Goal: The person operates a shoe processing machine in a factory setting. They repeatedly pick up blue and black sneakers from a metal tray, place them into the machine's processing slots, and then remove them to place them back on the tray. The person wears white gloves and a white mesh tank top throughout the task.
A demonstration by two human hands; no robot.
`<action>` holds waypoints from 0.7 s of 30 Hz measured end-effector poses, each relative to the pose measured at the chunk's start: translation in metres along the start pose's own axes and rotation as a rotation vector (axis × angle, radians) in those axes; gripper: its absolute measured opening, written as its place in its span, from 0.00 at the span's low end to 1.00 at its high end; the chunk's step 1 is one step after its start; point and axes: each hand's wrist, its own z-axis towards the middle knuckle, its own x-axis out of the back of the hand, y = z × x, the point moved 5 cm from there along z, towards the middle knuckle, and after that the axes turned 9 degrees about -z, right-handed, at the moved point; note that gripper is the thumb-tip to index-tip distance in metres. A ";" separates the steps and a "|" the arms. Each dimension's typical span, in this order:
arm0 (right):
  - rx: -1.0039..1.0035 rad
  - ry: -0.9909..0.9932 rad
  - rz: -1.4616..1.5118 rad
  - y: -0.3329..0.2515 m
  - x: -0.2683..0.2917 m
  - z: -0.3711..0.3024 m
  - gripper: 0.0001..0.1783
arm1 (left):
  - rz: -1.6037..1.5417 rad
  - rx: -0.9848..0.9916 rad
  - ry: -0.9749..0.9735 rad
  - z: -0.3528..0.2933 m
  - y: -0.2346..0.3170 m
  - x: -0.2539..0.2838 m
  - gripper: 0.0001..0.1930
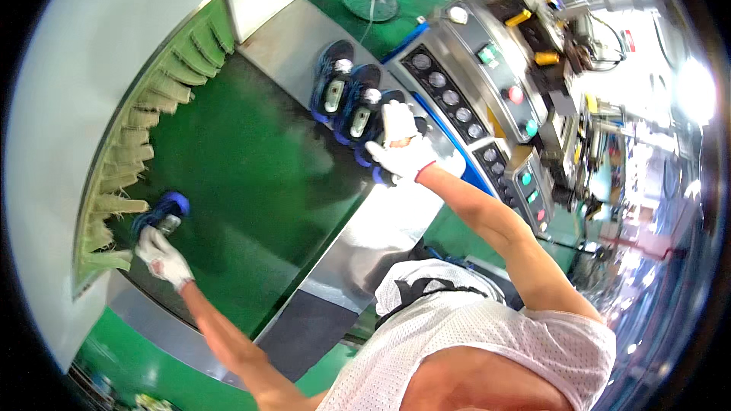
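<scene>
My left hand point(164, 260), in a white glove, reaches to the far left side of a green conveyor belt point(251, 152). Its fingers close on the end of a dark shoe with a bright blue sole point(161, 215), beside the curtain strips. On the metal ledge at the belt's right, my right hand point(403, 146), gloved too, lies over one end of a row of similar shoes and grips one, mostly covered by the glove. Two more shoes, a nearer one point(358, 113) and a farther one point(333, 85), stand beside it with pale, last-like blocks in their openings.
A green fringed strip curtain point(137, 137) hangs from a white machine housing point(84, 91) at the left. Control panels with dials and buttons point(472, 68) stand right of the ledge. A dark mat point(308, 327) lies on the near metal ledge. A round stand base point(371, 0) is on the floor beyond.
</scene>
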 end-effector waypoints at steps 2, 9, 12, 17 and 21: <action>0.034 -0.043 0.116 -0.013 0.034 -0.018 0.49 | -0.078 0.162 -0.178 -0.033 0.068 0.013 0.10; 0.407 -0.169 0.398 -0.039 0.062 -0.166 0.46 | -0.564 -0.127 -0.668 -0.140 0.348 0.021 0.06; 0.131 -0.017 0.340 -0.007 0.053 -0.203 0.38 | -0.789 -0.302 -0.829 -0.167 0.490 0.031 0.07; -0.242 -0.008 0.774 0.145 0.142 -0.257 0.26 | -0.813 -0.956 -1.022 -0.187 0.685 0.039 0.11; -0.589 0.111 1.163 0.249 0.187 -0.339 0.35 | -1.079 -1.316 -0.924 -0.218 0.832 0.068 0.21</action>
